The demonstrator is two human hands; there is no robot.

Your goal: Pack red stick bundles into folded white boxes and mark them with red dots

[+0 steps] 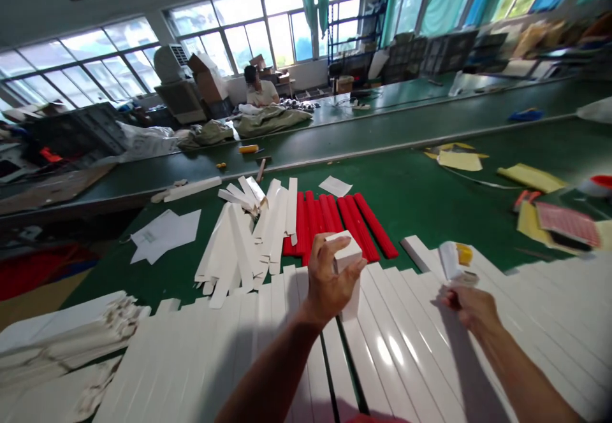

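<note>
My left hand (329, 279) is closed around a narrow white box (352, 260), its fingers and thumb on either side of the end that points up. Below it lies a row of long white boxes (396, 308), side by side across the table's near part. My right hand (471, 308) is closed on the lower end of a white and yellow tape dispenser (452, 260), held above the boxes on the right. Red padded strips (351, 219) lie just beyond my left hand. Left of them is a loose heap of flat white cartons (243, 238).
Stacked white cartons (62, 340) lie at the near left, and white paper sheets (167, 235) behind them. Yellow papers (530, 178) and a red-printed card (567, 224) are at the right. A person (261, 88) sits beyond the green tables (382, 174).
</note>
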